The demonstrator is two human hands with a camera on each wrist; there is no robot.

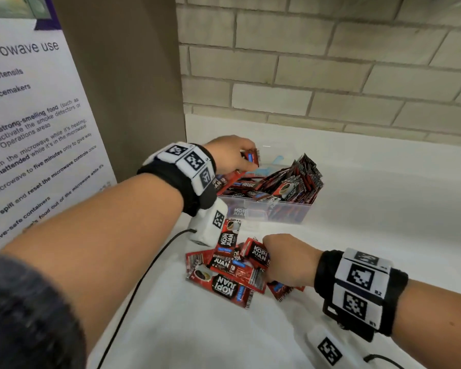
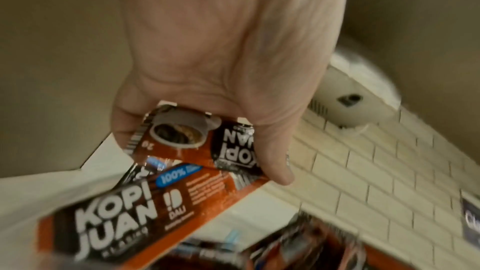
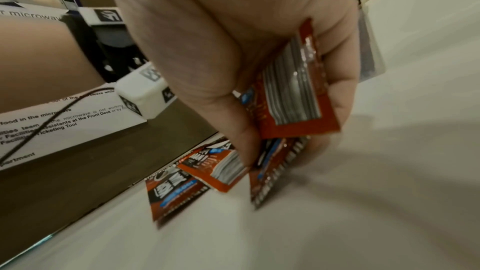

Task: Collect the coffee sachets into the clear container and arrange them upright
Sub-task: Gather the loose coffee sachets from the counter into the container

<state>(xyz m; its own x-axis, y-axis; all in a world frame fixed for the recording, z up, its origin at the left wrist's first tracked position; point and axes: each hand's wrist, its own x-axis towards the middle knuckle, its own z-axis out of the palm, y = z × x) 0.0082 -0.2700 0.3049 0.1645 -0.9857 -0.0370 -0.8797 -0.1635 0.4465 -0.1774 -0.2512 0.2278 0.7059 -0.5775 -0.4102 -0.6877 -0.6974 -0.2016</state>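
On the worktop (image 1: 357, 235) many coffee sachets (image 1: 224, 272) wait while your hands, left hand (image 1: 230, 153) and right hand (image 1: 288, 259), each grip some, clear container (image 1: 264, 213) part full.

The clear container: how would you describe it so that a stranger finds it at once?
On the white counter below the brick wall, beside the brown panel, stands the clear container. Unlike the loose sachets lying flat nearer the person, it is a see-through box crammed with red sachets.

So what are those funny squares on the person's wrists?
Each wrist wears a black band carrying white blocks printed with black square code markers. A white camera box with a thin black cable hangs under the left wrist. A grey knitted sleeve is pushed up the left arm.
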